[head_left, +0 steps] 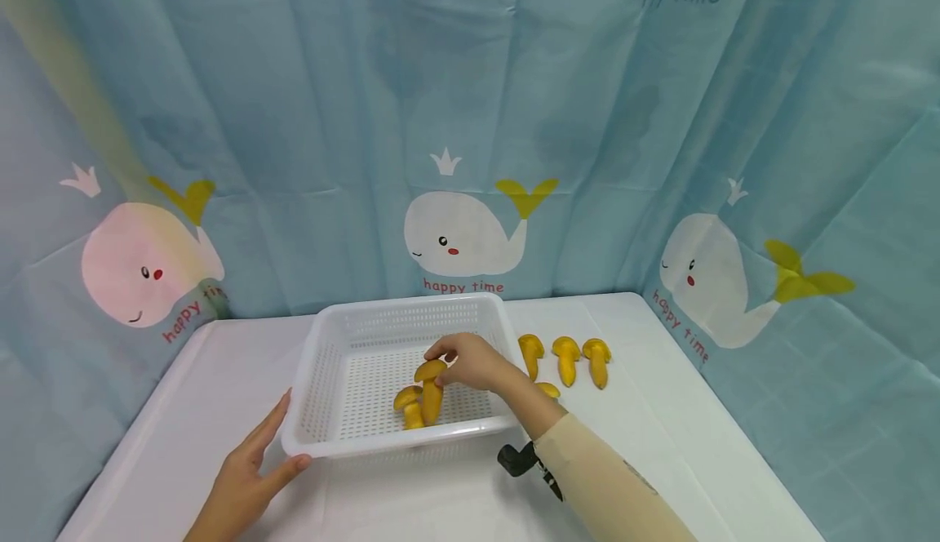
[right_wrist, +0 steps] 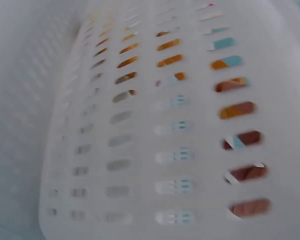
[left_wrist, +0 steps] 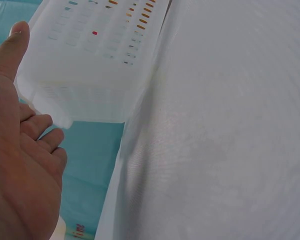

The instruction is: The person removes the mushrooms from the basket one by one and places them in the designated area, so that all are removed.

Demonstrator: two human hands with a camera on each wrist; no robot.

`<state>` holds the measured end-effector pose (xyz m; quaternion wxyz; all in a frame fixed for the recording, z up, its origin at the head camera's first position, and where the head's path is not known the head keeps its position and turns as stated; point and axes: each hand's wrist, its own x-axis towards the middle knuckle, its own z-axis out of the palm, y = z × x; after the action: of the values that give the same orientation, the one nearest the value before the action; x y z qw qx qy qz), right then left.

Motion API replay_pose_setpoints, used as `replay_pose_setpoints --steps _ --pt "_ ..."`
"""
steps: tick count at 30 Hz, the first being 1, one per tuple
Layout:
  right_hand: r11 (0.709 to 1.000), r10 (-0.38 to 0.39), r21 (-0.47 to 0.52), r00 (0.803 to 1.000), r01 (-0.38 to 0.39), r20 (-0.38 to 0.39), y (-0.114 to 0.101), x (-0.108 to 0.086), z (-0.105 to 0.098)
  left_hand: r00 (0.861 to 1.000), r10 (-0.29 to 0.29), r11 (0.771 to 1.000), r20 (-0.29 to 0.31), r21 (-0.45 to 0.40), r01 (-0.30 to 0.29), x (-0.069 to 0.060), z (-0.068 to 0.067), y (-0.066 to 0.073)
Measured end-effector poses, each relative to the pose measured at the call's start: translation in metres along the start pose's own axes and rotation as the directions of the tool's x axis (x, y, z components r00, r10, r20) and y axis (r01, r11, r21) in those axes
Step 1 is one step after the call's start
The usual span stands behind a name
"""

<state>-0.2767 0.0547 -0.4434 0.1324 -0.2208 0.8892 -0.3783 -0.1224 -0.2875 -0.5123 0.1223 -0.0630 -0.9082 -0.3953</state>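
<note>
A white perforated plastic basket (head_left: 396, 444) stands on the table. Inside it, my right hand (head_left: 476, 361) pinches a yellow toy mushroom (head_left: 432, 402) by its upper part. A second yellow mushroom (head_left: 412, 413) lies right beside it on the basket floor. My left hand (head_left: 248, 477) is at the basket's front left corner, fingers extended along the side and thumb by the front rim; whether it touches is unclear. In the left wrist view that hand (left_wrist: 22, 160) is beside the basket wall (left_wrist: 85, 75). The right wrist view shows slotted basket wall (right_wrist: 200, 150), with bits of yellow and skin behind it.
Several more yellow mushrooms (head_left: 566, 361) lie on the white tabletop (head_left: 661, 444) to the right of the basket, one partly behind my right forearm. A black device (head_left: 517, 460) sits at the right wrist. Blue whale-print curtain (head_left: 330, 142) encloses the table's back and sides.
</note>
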Motion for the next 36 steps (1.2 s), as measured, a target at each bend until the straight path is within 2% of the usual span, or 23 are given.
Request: replay_pose_setpoints --steps 8,14,19,25,33,36 --pt "0.993 -0.076 0.084 0.996 0.080 -0.049 -0.003 -0.018 -0.021 1.000 0.016 1.000 -0.015 0.012 -0.016 0.001 0.000 0.001" --pt "0.981 -0.117 0.149 0.990 0.128 -0.080 -0.005 -0.032 -0.039 1.000 0.003 1.000 -0.011 0.019 -0.003 0.002 0.000 0.002" --pt "0.971 -0.125 0.189 0.985 0.146 -0.120 -0.007 -0.048 -0.055 1.000 -0.021 1.000 0.004 0.023 0.021 0.003 0.000 0.004" --pt "0.970 -0.137 0.175 0.974 0.168 -0.179 -0.003 -0.070 -0.067 1.000 -0.019 1.000 0.004 0.020 0.019 0.002 0.000 0.004" --pt "0.966 -0.088 0.218 0.968 0.141 -0.234 0.012 -0.097 -0.080 0.995 -0.087 0.996 0.048 0.004 0.087 0.003 -0.001 0.005" --pt "0.962 -0.099 0.226 0.965 0.155 -0.244 0.021 -0.105 -0.085 0.994 -0.097 0.995 0.056 0.010 0.096 0.004 -0.001 0.005"
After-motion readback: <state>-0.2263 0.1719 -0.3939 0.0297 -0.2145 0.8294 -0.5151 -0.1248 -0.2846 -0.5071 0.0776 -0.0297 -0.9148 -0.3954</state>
